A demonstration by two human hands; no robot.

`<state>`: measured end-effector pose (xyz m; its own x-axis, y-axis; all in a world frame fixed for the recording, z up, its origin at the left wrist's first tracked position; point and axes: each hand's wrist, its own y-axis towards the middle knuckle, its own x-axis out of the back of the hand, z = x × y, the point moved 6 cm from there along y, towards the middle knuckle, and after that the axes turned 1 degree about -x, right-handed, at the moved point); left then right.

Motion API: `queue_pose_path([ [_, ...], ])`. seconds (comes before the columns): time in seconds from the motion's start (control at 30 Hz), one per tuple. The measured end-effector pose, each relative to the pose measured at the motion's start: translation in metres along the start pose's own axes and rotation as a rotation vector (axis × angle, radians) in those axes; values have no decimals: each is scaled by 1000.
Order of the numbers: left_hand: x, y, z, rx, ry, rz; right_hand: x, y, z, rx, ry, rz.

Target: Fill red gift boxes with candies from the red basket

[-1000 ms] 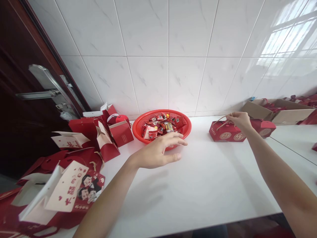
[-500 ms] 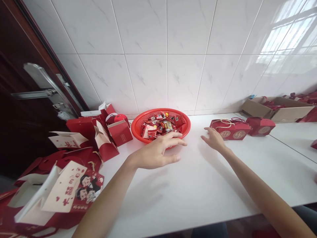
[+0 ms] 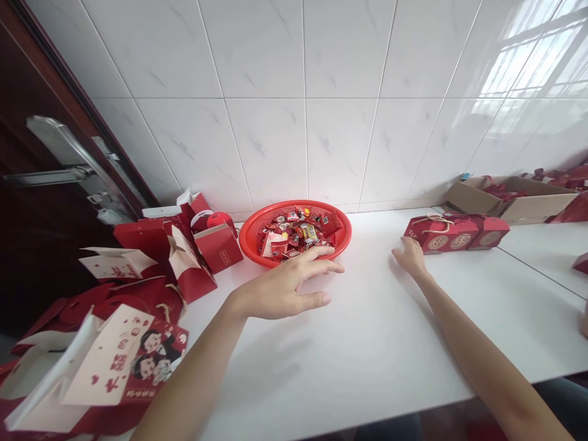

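Observation:
My left hand [image 3: 287, 285] hovers over the white table in front of the red basket [image 3: 245, 245], its fingers spread and nothing in it. Wrapped sweets [image 3: 305, 233] lie in the basket. My right hand [image 3: 411, 258] touches the left end of a red gift box [image 3: 441, 236] with a rope handle and round gold patterns. Its thumb stands apart from the fingers, which partly hide against the box. A second red gift box [image 3: 491, 234] stands right beside the first, touching it.
Several red and cream gift boxes [image 3: 220, 248] crowd the left side by a dark door [image 3: 27, 245]. A cardboard box [image 3: 533, 207] with red items stands back right. Part of another person's hand [image 3: 585, 321] shows at the right edge. A tiled wall [image 3: 340, 147] rises behind.
My right hand has moved right against the gift box. That box has slid right, up to the second one. My left hand stays nearly in place; the view has shifted slightly.

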<state>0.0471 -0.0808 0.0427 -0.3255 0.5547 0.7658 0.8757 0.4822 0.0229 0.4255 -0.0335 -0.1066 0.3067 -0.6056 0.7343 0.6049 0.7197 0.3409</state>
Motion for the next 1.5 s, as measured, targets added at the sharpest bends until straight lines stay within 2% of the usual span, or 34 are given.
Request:
queue_pose_path([
  [0.23, -3, 2, 0, 34, 0, 18, 3, 0, 1, 0, 61, -19],
  [0.4, 8, 1, 1, 9, 56, -55, 14, -11, 5, 42, 133, -47],
  [0.47, 24, -4, 5, 28, 118, -155, 16, -17, 8, 65, 162, -53],
  [0.53, 45, -15, 10, 62, 184, -313, 17, -23, 14, 92, 188, -52],
  [0.63, 79, -38, 17, 114, 253, -574, 15, -29, 26, 138, 224, -49],
  [0.7, 96, -55, 22, 125, 234, -700, 13, -33, 34, 191, 260, -62],
  [0.8, 116, -81, 36, 191, 177, -868, 11, -37, 42, 279, 311, -90],
  [0.9, 127, -108, 50, 384, 202, -996, 11, -39, 43, 303, 321, -88],
  [0.97, 130, -125, 49, 493, 233, -1039, 10, -40, 43, 288, 320, -74],
  [1.07, 126, -150, 38, 671, 271, -1036, 11, -41, 42, 258, 323, -50],
  [1.17, 115, -176, 31, 931, 348, -883, 11, -43, 46, 268, 340, -27],
  [1.23, 107, -193, 34, 1041, 354, -780, 12, -46, 50, 291, 356, -16],
  [1.33, 95, -220, 46, 1234, 376, -700, 14, -49, 56, 314, 372, -14],
  [1.4, 88, -231, 51, 1297, 397, -649, 16, -50, 59, 319, 378, -11],
  [1.5, 81, -239, 50, 1318, 399, -638, 17, -52, 62, 326, 386, -6],
])
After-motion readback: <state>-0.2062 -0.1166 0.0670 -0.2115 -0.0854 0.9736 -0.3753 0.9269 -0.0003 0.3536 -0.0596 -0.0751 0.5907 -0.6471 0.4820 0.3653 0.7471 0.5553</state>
